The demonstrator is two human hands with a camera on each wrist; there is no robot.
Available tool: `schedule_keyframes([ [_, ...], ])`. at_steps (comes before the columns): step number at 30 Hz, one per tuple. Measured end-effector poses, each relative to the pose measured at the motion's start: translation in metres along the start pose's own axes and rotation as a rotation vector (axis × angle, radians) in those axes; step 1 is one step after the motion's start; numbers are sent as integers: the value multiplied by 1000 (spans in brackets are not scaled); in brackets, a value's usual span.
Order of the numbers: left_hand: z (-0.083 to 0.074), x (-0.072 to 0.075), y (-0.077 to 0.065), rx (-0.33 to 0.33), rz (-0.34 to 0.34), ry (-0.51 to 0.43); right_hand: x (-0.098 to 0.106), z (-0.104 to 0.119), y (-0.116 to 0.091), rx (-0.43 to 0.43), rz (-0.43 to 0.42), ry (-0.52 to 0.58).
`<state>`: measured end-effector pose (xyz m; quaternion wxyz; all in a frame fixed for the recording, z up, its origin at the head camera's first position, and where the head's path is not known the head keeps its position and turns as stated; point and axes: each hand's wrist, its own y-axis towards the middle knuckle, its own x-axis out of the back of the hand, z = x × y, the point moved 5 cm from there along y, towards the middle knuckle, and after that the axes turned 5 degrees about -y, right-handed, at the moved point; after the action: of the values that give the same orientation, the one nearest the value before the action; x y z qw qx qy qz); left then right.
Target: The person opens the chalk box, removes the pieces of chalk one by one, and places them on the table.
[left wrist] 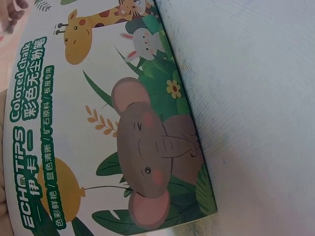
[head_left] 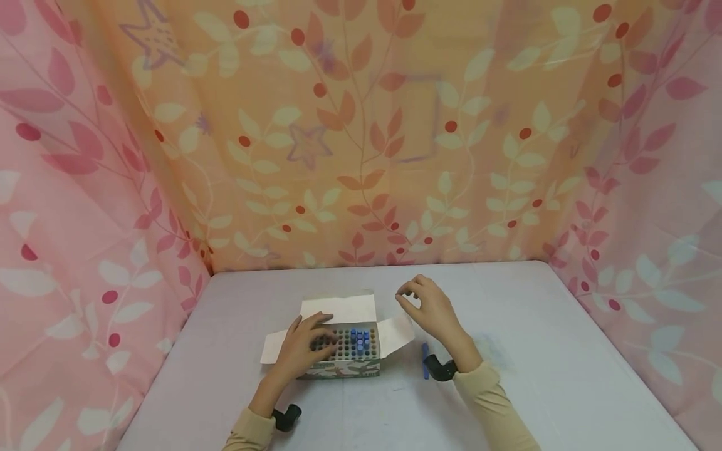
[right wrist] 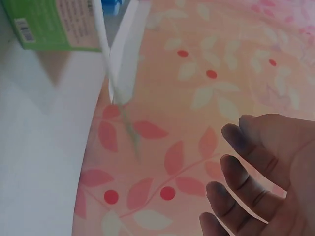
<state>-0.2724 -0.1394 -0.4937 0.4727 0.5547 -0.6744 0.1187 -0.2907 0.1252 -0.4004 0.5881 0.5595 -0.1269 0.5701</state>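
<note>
An open carton (head_left: 338,369) of colored chalk stands on the table, its front printed with animals and the words "Colored chalk" (left wrist: 32,81). Several blue chalk sticks (head_left: 360,343) stand in the right part of a holder with rows of holes. My left hand (head_left: 301,344) lies over the carton's left part, fingers spread and slightly bent above the holes. To the right of the carton my right hand (head_left: 431,310) is raised, fingers loosely bent, nothing visible in it. Its fingertips (right wrist: 236,135) look bluish and dusty. A single blue stick (head_left: 425,361) lies on the table near the right wrist.
White flaps of the carton are folded out at the back (head_left: 338,308), the left and the right (head_left: 397,335). A faint bluish smudge (head_left: 493,351) marks the white tabletop (head_left: 372,413) on the right. Patterned curtains (head_left: 361,156) surround the table's back and sides.
</note>
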Motion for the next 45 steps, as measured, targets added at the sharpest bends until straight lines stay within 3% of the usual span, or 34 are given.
schedule_keyframes([
  [9, -2, 2, 0, -14, -20, -2, -25, 32, 2, 32, 140, 53],
  [15, 1, 0, 1, 0, -11, 16, -43, 42, -1, 52, 204, 53],
  [27, 0, 1, 2, -47, -59, 30, -71, 43, -6, 74, 222, 82],
  [34, 3, 0, 2, -1, -14, 17, -86, 45, -12, 68, 260, 44],
  [45, 3, -1, 1, 17, -10, 7, -91, 51, -17, 64, 219, -33],
])
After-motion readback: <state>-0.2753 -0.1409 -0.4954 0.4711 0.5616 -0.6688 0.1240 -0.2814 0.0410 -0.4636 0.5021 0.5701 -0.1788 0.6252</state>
